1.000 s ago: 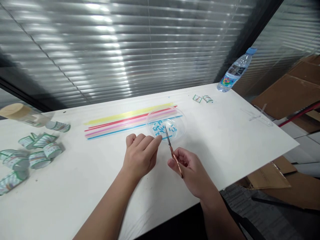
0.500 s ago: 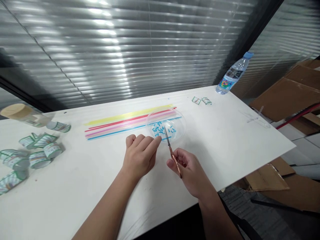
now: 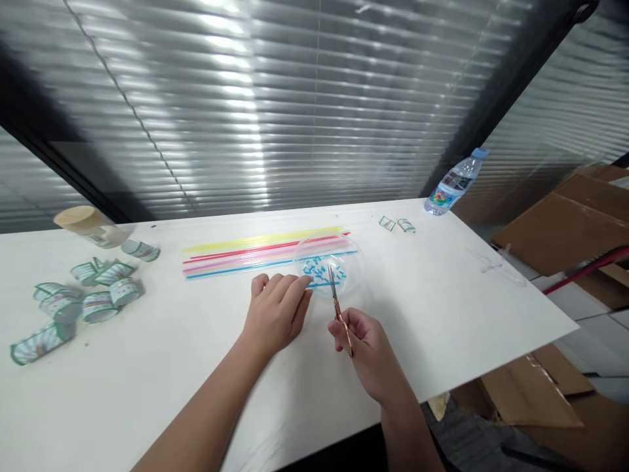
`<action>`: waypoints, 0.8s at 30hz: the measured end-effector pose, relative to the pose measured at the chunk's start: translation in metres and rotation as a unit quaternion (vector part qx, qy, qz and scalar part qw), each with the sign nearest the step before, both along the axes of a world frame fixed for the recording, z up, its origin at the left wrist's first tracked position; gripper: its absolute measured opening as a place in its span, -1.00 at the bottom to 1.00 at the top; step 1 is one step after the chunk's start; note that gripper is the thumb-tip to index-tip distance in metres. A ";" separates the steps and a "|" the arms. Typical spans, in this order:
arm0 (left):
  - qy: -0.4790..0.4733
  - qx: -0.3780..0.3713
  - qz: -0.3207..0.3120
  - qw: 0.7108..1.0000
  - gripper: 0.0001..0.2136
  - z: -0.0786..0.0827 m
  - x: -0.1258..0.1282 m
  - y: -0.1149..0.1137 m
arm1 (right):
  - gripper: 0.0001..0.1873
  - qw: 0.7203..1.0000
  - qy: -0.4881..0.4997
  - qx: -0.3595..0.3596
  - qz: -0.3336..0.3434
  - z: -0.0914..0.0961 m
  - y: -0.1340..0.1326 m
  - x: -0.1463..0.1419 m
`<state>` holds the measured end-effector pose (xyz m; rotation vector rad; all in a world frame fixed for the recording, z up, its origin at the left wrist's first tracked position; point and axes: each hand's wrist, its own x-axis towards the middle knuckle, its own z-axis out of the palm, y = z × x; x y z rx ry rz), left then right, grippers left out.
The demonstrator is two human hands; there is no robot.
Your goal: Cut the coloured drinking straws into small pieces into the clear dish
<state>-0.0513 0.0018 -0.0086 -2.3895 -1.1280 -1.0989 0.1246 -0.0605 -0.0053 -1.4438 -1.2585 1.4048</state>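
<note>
My left hand (image 3: 278,307) is closed on a thin blue straw (image 3: 322,284), whose end sticks out to the right past my fingertips. In my right hand (image 3: 367,344) are small scissors (image 3: 336,303) with copper-coloured handles. Their blades point away from me, slightly apart, and cross the straw near its free end. Whether the straw lies between the blades I cannot tell. Beneath is a clear, shallow plastic dish (image 3: 362,265) with many short blue straw pieces (image 3: 314,267) in it.
Yellow straws (image 3: 260,239), red straws (image 3: 236,250), pink and blue ones lie in rows behind my left hand. Several patterned paper rolls (image 3: 99,305) and a lidded jar (image 3: 91,226) stand left. A water bottle (image 3: 452,187) is at the back right, near two patterned pieces (image 3: 387,223).
The view has tilted up and shifted a little left. More of the blue straw shows beyond my left fingertips. The scissors stay in my right hand, over the dish.
</note>
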 end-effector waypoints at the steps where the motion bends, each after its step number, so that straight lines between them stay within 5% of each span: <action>1: 0.001 -0.004 0.003 1.000 -0.86 0.000 -0.001 0.000 | -0.46 1.000 0.000 0.002 -0.002 0.000 0.001 0.000; 15: -0.089 -0.058 0.004 0.994 -0.84 -0.010 0.000 0.002 | -0.46 0.999 -0.014 0.030 -0.021 -0.007 0.006 -0.005; 24: -0.069 -0.004 -0.059 0.996 -0.81 -0.020 -0.002 0.002 | -0.60 0.998 -0.030 0.040 -0.038 -0.005 0.005 -0.011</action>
